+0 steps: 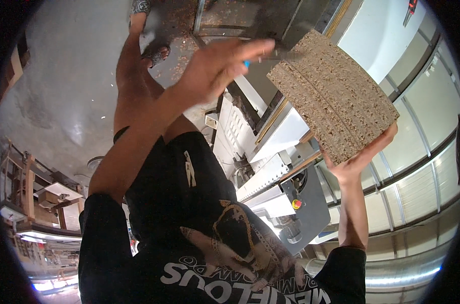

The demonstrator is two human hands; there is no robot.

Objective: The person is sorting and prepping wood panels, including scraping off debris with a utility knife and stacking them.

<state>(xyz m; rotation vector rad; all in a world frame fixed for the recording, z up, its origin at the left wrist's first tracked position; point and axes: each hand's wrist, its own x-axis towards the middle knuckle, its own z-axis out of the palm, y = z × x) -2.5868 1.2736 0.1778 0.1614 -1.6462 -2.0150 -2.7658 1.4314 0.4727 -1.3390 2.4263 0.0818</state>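
Observation:
My right hand (354, 164) grips the lower end of a thick particleboard piece (346, 86), its thumb on one side and fingers on the other. The board is held up at a tilt, and a straight seam runs along its rough, speckled face. Close to the board's upper left end, my left hand (214, 68) is closed around a small hand tool (285, 53). Motion smears the tool's tip, so its kind cannot be made out; a bit of blue shows between the fingers. Whether the tip touches the board cannot be told.
Beside my body stands a long white machine (240, 121) with a red-and-yellow stop button (296, 204). A red-handled tool (411, 12) lies on a white panel (376, 40) at the upper right. Wood chips are scattered on the concrete floor (73, 96). Wooden racks (30, 187) stand at the left.

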